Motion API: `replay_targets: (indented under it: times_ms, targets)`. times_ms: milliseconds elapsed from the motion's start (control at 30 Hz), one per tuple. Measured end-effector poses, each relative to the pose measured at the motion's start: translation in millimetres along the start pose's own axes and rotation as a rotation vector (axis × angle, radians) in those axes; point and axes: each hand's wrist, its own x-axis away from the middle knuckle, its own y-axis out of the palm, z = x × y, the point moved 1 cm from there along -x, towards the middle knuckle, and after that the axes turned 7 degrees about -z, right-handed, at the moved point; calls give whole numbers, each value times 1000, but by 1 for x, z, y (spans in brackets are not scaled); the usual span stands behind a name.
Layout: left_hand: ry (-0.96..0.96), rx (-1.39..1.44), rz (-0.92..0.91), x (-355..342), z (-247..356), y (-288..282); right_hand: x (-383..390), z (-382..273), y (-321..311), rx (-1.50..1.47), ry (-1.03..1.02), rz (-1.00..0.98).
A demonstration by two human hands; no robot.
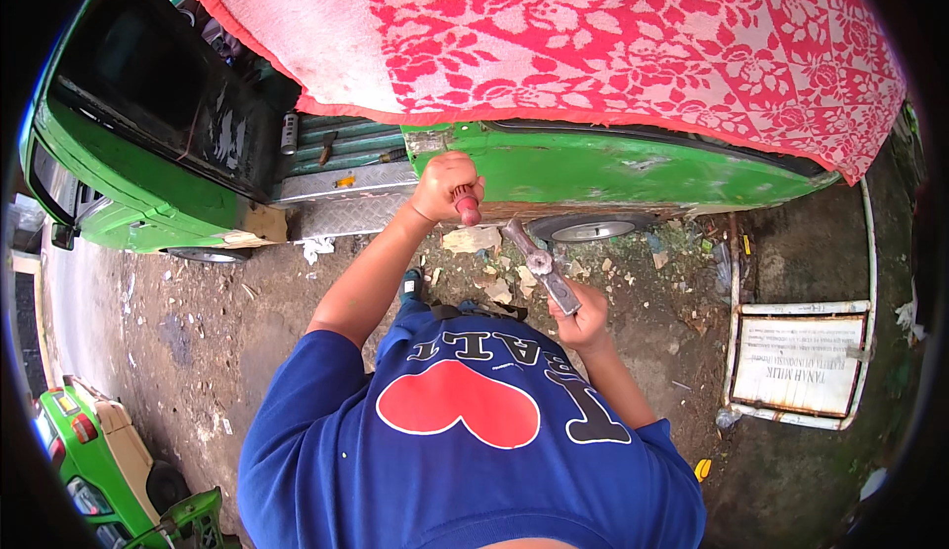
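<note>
My left hand [450, 185] is closed round a tool with a rounded red handle [467, 209], held close to the green body panel [534, 168] of a vehicle. The rest of that tool is hidden by my fist, so its kind cannot be told. My right hand [583, 317] grips a hammer [541, 263], low and to the right of the left hand. The worn grey metal hammer head lies a short way from the red handle, apart from it. My fingers cover most of the hammer's handle.
A red and white floral cloth [593, 35] drapes over the vehicle. In its open doorway lie a spray can [290, 134] and tools on a ribbed floor [346, 134]. Broken chips [473, 240] litter the ground by the wheel [591, 230]. A framed sign [799, 363] stands right; another green vehicle [89, 450] is lower left.
</note>
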Motion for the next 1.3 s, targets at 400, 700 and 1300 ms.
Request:
replay_targets:
  times_ms: [400, 700, 1300]
  targets:
    - [135, -24, -40, -26, 15, 4, -5, -3, -4, -194, 169, 116]
    - [138, -40, -57, -22, 15, 2, 5, 1, -3, -186, 211, 91]
    - [149, -102, -30, -17, 9, 4, -13, -21, -1, 128, -10, -47]
